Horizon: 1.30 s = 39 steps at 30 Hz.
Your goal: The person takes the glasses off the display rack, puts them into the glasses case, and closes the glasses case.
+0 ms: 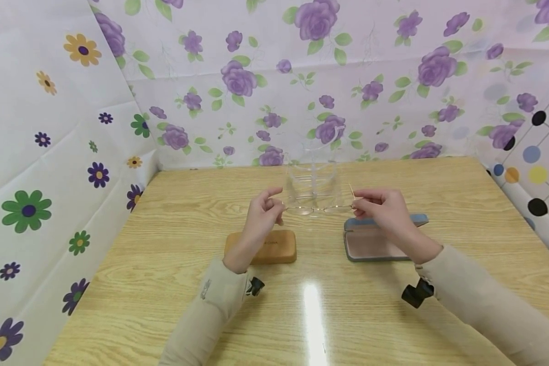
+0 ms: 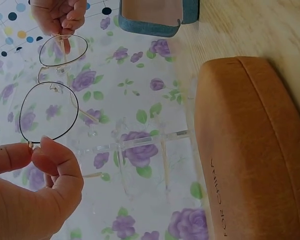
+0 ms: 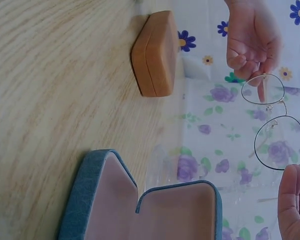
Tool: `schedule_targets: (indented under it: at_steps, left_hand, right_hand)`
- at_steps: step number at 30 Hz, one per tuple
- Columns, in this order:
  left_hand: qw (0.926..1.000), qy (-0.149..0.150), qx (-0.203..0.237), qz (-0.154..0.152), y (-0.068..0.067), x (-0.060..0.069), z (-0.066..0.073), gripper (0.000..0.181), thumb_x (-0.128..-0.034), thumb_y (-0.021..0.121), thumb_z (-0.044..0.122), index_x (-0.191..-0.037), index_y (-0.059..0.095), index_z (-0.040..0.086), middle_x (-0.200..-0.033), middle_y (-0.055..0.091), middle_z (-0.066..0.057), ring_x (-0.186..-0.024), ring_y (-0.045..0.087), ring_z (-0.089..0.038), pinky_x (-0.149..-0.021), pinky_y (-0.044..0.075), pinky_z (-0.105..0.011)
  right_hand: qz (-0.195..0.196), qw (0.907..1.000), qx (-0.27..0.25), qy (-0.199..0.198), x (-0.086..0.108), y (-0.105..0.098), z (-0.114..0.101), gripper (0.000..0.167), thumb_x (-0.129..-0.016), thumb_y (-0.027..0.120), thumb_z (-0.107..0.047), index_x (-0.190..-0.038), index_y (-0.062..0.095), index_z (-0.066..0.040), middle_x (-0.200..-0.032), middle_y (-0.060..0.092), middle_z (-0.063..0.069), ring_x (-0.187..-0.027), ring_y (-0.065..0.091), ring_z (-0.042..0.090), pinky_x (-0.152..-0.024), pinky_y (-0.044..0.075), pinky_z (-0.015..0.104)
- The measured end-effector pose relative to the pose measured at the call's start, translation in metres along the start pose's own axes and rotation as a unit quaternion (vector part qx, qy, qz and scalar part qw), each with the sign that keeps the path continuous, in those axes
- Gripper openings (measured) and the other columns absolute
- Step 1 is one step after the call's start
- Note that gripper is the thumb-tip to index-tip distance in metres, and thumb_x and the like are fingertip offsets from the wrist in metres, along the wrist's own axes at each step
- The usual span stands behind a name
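Note:
Between the two hands a pair of thin-rimmed eyeglasses [image 2: 78,112] is held up in the air, lenses side by side. The left hand [image 1: 264,209] pinches one outer end of the frame between thumb and fingers. At the other end, the right hand [image 1: 378,207] pinches the frame near the hinge, and a thin temple arm sticks up beside it. Behind the glasses stands a clear plastic display rack [image 1: 313,182]. Below the right hand lies an open blue glasses case [image 3: 179,210] with a pale pink lining. Partly behind the left forearm is a closed tan glasses case [image 1: 274,247].
The wooden table [image 1: 187,218] reaches back to a wall covering [image 1: 238,46] with purple roses. Flowered sheeting [image 1: 27,127] hangs on the left, dotted sheeting [image 1: 544,152] on the right. A bright light reflection lies on the tabletop in front.

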<state>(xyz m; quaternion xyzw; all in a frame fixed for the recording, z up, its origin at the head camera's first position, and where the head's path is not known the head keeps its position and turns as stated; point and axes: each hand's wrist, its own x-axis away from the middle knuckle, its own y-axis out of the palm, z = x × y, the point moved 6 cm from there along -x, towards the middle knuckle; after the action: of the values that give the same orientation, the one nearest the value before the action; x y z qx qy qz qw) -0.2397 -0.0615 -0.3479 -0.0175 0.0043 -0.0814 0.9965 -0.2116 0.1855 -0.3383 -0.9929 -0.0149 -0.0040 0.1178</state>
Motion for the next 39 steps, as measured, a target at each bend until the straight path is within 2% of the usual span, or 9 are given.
schedule_targets:
  at_steps: [10, 14, 17, 21, 24, 30, 33, 39]
  left_hand:
    - [0.9999, 0.008, -0.007, -0.001, -0.001, 0.01, 0.0, 0.039, -0.0874, 0.052, -0.003, -0.126, 0.049, 0.002, -0.074, 0.057, -0.002, -0.055, 0.049, -0.014, -0.055, 0.046, -0.024]
    - [0.9999, 0.011, -0.009, -0.006, -0.001, 0.012, 0.001, 0.039, -0.087, 0.052, -0.004, -0.126, 0.049, 0.002, -0.074, 0.057, -0.002, -0.054, 0.05, -0.015, -0.057, 0.047, -0.025]
    - [0.9999, 0.013, -0.007, -0.007, -0.001, 0.013, 0.001, 0.04, -0.0866, 0.052, -0.004, -0.126, 0.049, 0.002, -0.074, 0.057, -0.001, -0.054, 0.05, -0.014, -0.057, 0.047, -0.026]
    - [0.9999, 0.014, -0.002, -0.006, 0.0, 0.013, 0.001, 0.04, -0.086, 0.052, -0.005, -0.125, 0.05, 0.001, -0.073, 0.056, 0.0, -0.054, 0.05, -0.014, -0.056, 0.047, -0.025]
    - [0.9999, 0.013, 0.001, -0.005, 0.0, 0.013, 0.0, 0.04, -0.0856, 0.052, -0.005, -0.125, 0.05, 0.001, -0.073, 0.056, -0.001, -0.054, 0.049, -0.013, -0.056, 0.047, -0.025]
    - [0.9999, 0.012, 0.004, -0.005, 0.0, 0.013, 0.001, 0.039, -0.0856, 0.052, -0.006, -0.124, 0.05, 0.0, -0.078, 0.057, -0.011, -0.054, 0.049, -0.013, -0.055, 0.046, -0.024]
    - [0.9999, 0.011, 0.004, -0.005, 0.0, 0.014, 0.002, 0.038, -0.0856, 0.053, -0.006, -0.124, 0.05, 0.0, -0.076, 0.057, -0.008, -0.054, 0.05, -0.013, -0.055, 0.046, -0.024]
    - [0.9999, 0.011, 0.004, -0.004, 0.0, 0.014, 0.002, 0.039, -0.0859, 0.053, -0.006, -0.124, 0.05, 0.0, -0.073, 0.056, -0.002, -0.054, 0.05, -0.013, -0.055, 0.047, -0.024]
  right_hand:
    - [-0.006, 0.9999, 0.01, -0.004, 0.01, 0.001, 0.001, 0.034, -0.09, 0.056, -0.01, -0.12, 0.055, 0.006, -0.09, 0.066, 0.014, -0.073, 0.064, 0.016, -0.07, 0.053, 0.032]
    - [-0.008, 1.0, -0.002, -0.003, 0.012, 0.002, 0.002, 0.033, -0.09, 0.057, -0.01, -0.119, 0.056, 0.006, -0.087, 0.067, 0.007, -0.073, 0.064, 0.016, -0.068, 0.053, 0.029]
    - [-0.009, 0.9999, -0.01, -0.008, 0.013, 0.002, 0.003, 0.032, -0.089, 0.058, -0.009, -0.118, 0.057, 0.006, -0.087, 0.067, 0.008, -0.072, 0.064, 0.015, -0.067, 0.053, 0.029]
    - [-0.007, 0.9998, -0.015, -0.011, 0.014, 0.002, 0.002, 0.033, -0.088, 0.058, -0.008, -0.117, 0.057, 0.007, -0.091, 0.067, 0.013, -0.07, 0.063, 0.013, -0.068, 0.053, 0.031]
    - [-0.006, 0.9998, -0.017, -0.009, 0.015, 0.002, 0.002, 0.033, -0.088, 0.058, -0.007, -0.117, 0.057, 0.008, -0.089, 0.067, 0.01, -0.069, 0.063, 0.011, -0.069, 0.053, 0.032]
    - [-0.009, 0.9995, -0.031, -0.004, 0.015, 0.002, 0.002, 0.033, -0.088, 0.059, -0.006, -0.116, 0.056, 0.01, -0.084, 0.067, 0.002, -0.069, 0.063, 0.012, -0.068, 0.053, 0.031]
    - [-0.011, 0.9993, -0.034, 0.001, 0.015, 0.002, 0.003, 0.033, -0.088, 0.059, -0.006, -0.116, 0.056, 0.011, -0.084, 0.067, 0.002, -0.07, 0.063, 0.013, -0.068, 0.053, 0.031]
    - [-0.018, 0.9995, -0.026, 0.007, 0.015, 0.004, 0.004, 0.032, -0.089, 0.057, -0.004, -0.117, 0.055, 0.012, -0.092, 0.066, 0.01, -0.072, 0.064, 0.014, -0.069, 0.053, 0.03]
